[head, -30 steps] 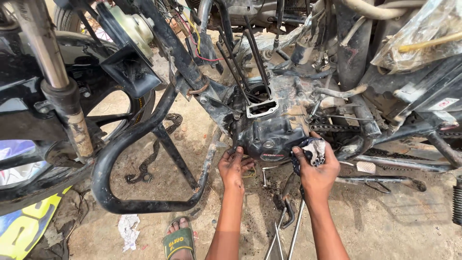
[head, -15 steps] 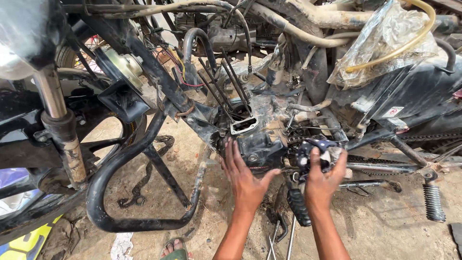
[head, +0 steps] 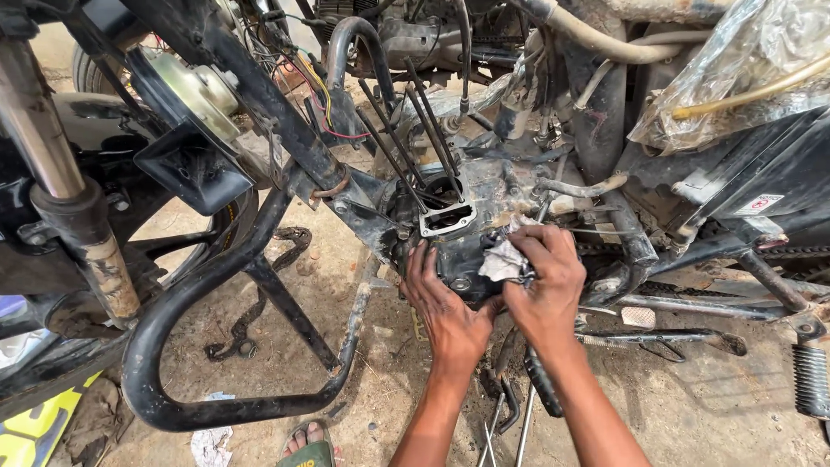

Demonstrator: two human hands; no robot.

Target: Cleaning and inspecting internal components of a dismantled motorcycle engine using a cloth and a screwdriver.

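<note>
A stripped motorcycle engine block (head: 462,246) hangs in the black frame, with an open cylinder mouth (head: 447,210) and long black studs (head: 406,130) sticking up from it. My left hand (head: 443,298) lies flat against the dark side of the block, fingers spread. My right hand (head: 545,277) presses a crumpled grey-white rag (head: 504,257) onto the block just right of the cylinder mouth. Both hands touch the engine side by side.
A black crash guard bar (head: 173,346) loops low at the left beside the front fork (head: 65,199). A footrest (head: 811,376) juts at the right. Metal rods and tools (head: 510,411) lie on the dirt below my arms. My sandalled foot (head: 307,445) is at the bottom.
The view has closed in on the engine. My right hand has moved up and left onto the block with the rag. My left hand has shifted from spread in the air to flat on the block.
</note>
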